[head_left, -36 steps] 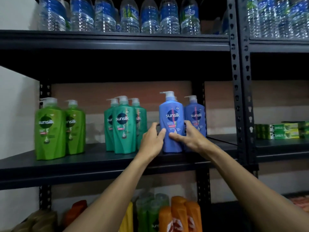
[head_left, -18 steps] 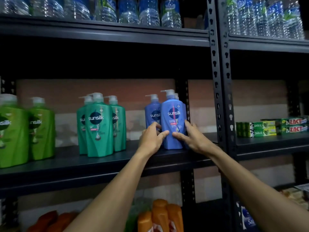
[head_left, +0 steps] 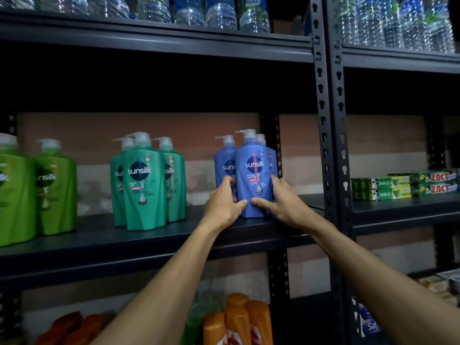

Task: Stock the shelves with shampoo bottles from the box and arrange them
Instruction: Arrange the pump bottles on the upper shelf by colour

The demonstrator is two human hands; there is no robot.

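Note:
A blue Sunsilk pump bottle stands upright at the front of the dark middle shelf, near the right post. My left hand grips its lower left side and my right hand its lower right side, thumbs meeting on the front. Two more blue bottles stand behind it, one at the left and one mostly hidden at the right. Three teal Sunsilk bottles stand in a cluster to the left. Two light green Sunsilk bottles are at the far left.
Water bottles line the top shelf. A black perforated post divides the racks. Toothpaste boxes lie on the right rack's shelf. Orange bottles stand on the shelf below. The box is out of view.
The view has shifted right and closer. Both hands have slid the front blue bottle slightly right, so it now stands in front of the two blue bottles behind it.

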